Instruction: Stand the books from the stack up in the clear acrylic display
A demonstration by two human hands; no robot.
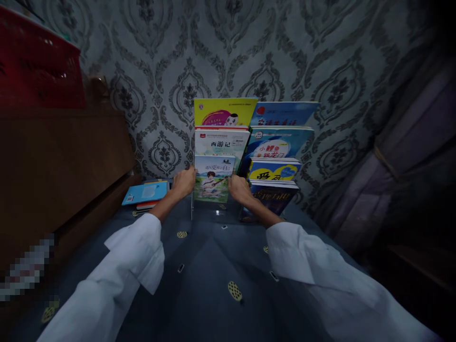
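A thin book (213,183) with a guitar player on its cover stands upright in the front left of a tiered book rack (193,209). My left hand (184,183) is closed on its left edge, fingers partly hidden behind. At its right edge my right hand (240,189) grips it likewise. Behind it rise a pale book (221,142) and a yellow book (226,110). The right column holds a dark blue book (272,197), a blue and yellow book (274,169), a light blue book (280,142) and a blue book (287,113).
Several books, a blue one (146,192) on top, lie flat left of the rack. A dark patterned cloth (221,266) covers the surface. Brown wooden furniture (64,171) with a red box (39,61) stands left. A curtain (377,156) hangs right, and patterned wallpaper (221,52) is behind.
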